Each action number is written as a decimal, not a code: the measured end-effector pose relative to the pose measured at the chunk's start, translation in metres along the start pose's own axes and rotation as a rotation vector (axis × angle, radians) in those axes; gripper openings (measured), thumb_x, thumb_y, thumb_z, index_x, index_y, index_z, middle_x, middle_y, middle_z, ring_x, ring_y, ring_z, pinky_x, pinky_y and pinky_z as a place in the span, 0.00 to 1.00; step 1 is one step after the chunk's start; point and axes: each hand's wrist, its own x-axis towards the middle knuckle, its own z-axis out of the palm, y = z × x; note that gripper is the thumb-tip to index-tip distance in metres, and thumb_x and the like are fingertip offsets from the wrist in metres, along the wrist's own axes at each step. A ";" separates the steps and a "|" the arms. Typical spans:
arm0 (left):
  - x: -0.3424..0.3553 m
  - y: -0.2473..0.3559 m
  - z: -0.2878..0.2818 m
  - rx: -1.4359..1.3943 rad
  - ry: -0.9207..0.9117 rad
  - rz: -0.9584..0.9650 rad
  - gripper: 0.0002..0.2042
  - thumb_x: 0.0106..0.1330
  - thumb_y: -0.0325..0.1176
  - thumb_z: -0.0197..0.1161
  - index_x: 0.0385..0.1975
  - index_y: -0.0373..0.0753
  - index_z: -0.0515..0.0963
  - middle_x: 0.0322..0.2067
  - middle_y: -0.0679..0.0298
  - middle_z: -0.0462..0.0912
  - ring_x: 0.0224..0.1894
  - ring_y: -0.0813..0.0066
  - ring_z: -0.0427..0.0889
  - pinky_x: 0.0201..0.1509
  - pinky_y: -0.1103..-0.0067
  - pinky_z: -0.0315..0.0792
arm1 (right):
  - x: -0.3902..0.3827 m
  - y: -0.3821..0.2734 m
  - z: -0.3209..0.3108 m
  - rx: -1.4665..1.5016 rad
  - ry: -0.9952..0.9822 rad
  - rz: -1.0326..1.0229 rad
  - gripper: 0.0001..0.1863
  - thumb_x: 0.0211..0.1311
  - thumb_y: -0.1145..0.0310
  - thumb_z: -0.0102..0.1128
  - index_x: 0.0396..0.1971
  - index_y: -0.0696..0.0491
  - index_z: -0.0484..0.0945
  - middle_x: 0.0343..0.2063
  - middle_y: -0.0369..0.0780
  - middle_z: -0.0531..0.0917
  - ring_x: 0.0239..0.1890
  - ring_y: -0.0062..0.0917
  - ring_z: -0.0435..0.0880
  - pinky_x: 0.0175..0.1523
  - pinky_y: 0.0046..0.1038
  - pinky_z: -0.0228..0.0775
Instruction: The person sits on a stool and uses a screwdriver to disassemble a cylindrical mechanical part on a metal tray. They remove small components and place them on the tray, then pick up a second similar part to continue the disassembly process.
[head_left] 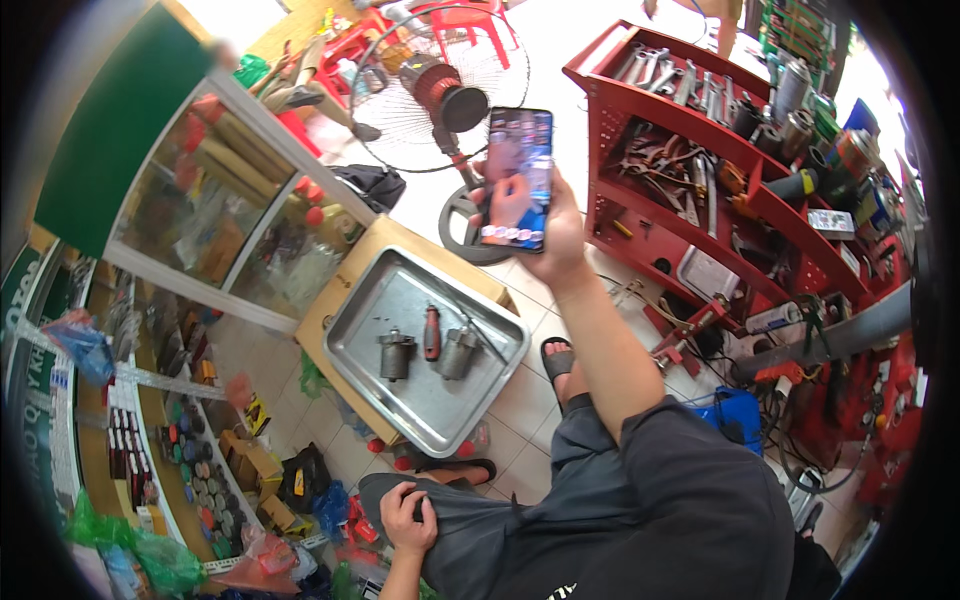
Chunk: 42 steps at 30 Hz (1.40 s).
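A smartphone (518,180) with a lit screen is held up in my right hand (562,235), fingers wrapped round its edges. My left hand (408,518) rests on my thigh with loosely bent, parted fingers and nothing visible in it. Between my hands and the glass case, a metal tray (350,350) lies on a cardboard box (385,240). Two grey cylindrical metal parts (396,355) stand in the tray, with a red-and-black-handled screwdriver (432,335) between them. Neither hand touches the tray. A thin dark rod crosses the tray's right side.
To the right stands a red tool cart (640,130) filled with wrenches, pliers and cans. A round-caged fan (440,90) stands beyond the phone. At left are a glass-fronted case (230,190) and shelves of small packaged goods (190,440). Bags and cartons lie below.
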 end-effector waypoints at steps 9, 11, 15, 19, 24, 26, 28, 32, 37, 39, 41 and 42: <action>0.005 -0.008 -0.011 -0.013 0.025 0.029 0.06 0.55 0.27 0.67 0.33 0.38 0.84 0.44 0.57 0.83 0.48 0.54 0.81 0.55 0.64 0.73 | 0.021 -0.066 0.008 -0.306 0.052 -0.105 0.31 0.80 0.52 0.42 0.70 0.59 0.66 0.62 0.50 0.78 0.61 0.44 0.81 0.64 0.52 0.77; 0.003 -0.008 -0.010 -0.019 0.035 0.024 0.07 0.54 0.28 0.68 0.33 0.38 0.84 0.44 0.58 0.83 0.47 0.54 0.82 0.55 0.64 0.73 | 0.030 -0.088 0.013 -0.462 0.162 -0.135 0.30 0.78 0.57 0.45 0.69 0.63 0.66 0.63 0.51 0.78 0.62 0.44 0.80 0.66 0.51 0.74; 0.005 -0.004 -0.009 -0.033 0.027 0.015 0.07 0.55 0.27 0.67 0.33 0.38 0.84 0.44 0.57 0.83 0.48 0.54 0.81 0.56 0.64 0.73 | 0.058 -0.142 0.008 -0.490 0.218 -0.237 0.26 0.80 0.62 0.41 0.67 0.64 0.68 0.62 0.52 0.78 0.60 0.46 0.82 0.66 0.48 0.76; 0.002 -0.004 -0.013 -0.011 0.025 0.014 0.07 0.54 0.27 0.67 0.33 0.38 0.84 0.44 0.57 0.83 0.48 0.53 0.82 0.56 0.64 0.73 | 0.090 -0.189 -0.021 -0.499 0.259 -0.320 0.20 0.79 0.65 0.45 0.58 0.64 0.73 0.53 0.51 0.83 0.56 0.43 0.85 0.62 0.46 0.78; 0.005 -0.001 -0.011 -0.009 0.025 0.018 0.06 0.55 0.27 0.67 0.33 0.38 0.83 0.44 0.57 0.83 0.48 0.53 0.82 0.56 0.64 0.73 | 0.140 -0.267 -0.123 -0.784 0.674 -0.446 0.22 0.72 0.64 0.58 0.56 0.66 0.76 0.52 0.53 0.84 0.58 0.41 0.84 0.60 0.41 0.77; 0.004 -0.003 -0.010 -0.002 0.033 0.021 0.07 0.54 0.28 0.67 0.33 0.38 0.84 0.44 0.57 0.83 0.47 0.53 0.81 0.56 0.64 0.73 | 0.149 -0.290 -0.142 -1.002 0.874 -0.492 0.25 0.69 0.63 0.62 0.57 0.68 0.76 0.54 0.54 0.84 0.59 0.42 0.83 0.61 0.39 0.75; 0.008 -0.004 -0.003 -0.018 0.035 0.033 0.07 0.54 0.28 0.67 0.33 0.38 0.84 0.44 0.57 0.83 0.47 0.53 0.81 0.56 0.64 0.73 | 0.151 -0.326 -0.158 -1.305 1.020 -0.497 0.29 0.65 0.62 0.63 0.58 0.70 0.76 0.56 0.56 0.83 0.61 0.42 0.82 0.62 0.38 0.73; 0.001 -0.001 -0.014 0.011 0.022 0.001 0.06 0.55 0.27 0.67 0.33 0.38 0.83 0.44 0.57 0.83 0.48 0.53 0.81 0.56 0.64 0.73 | 0.160 -0.312 -0.159 -1.573 1.206 -0.330 0.21 0.54 0.67 0.65 0.42 0.70 0.84 0.43 0.51 0.88 0.46 0.35 0.87 0.52 0.37 0.75; 0.007 -0.003 -0.005 -0.018 0.032 0.017 0.06 0.55 0.28 0.67 0.33 0.38 0.83 0.44 0.57 0.83 0.47 0.53 0.81 0.55 0.64 0.73 | 0.165 -0.345 -0.152 -1.636 1.171 -0.261 0.24 0.52 0.69 0.61 0.47 0.70 0.82 0.49 0.56 0.87 0.54 0.41 0.86 0.56 0.36 0.75; 0.002 -0.005 -0.011 0.012 0.029 -0.006 0.07 0.55 0.28 0.67 0.33 0.38 0.84 0.44 0.57 0.83 0.47 0.53 0.81 0.55 0.64 0.73 | 0.151 -0.320 -0.139 -1.827 1.182 -0.229 0.24 0.52 0.70 0.60 0.47 0.70 0.82 0.51 0.58 0.86 0.58 0.45 0.85 0.60 0.37 0.74; 0.003 -0.003 -0.012 0.012 0.031 -0.011 0.07 0.55 0.28 0.67 0.33 0.38 0.84 0.44 0.57 0.83 0.47 0.53 0.81 0.55 0.64 0.73 | 0.146 -0.312 -0.124 -1.892 1.186 -0.187 0.27 0.53 0.70 0.59 0.52 0.69 0.80 0.56 0.59 0.83 0.62 0.48 0.82 0.65 0.38 0.73; 0.004 -0.003 -0.011 0.009 0.031 -0.010 0.07 0.55 0.28 0.67 0.33 0.38 0.84 0.44 0.57 0.83 0.46 0.53 0.81 0.55 0.64 0.73 | 0.145 -0.312 -0.121 -1.930 1.180 -0.162 0.28 0.53 0.69 0.59 0.54 0.68 0.80 0.56 0.59 0.83 0.61 0.48 0.83 0.65 0.38 0.73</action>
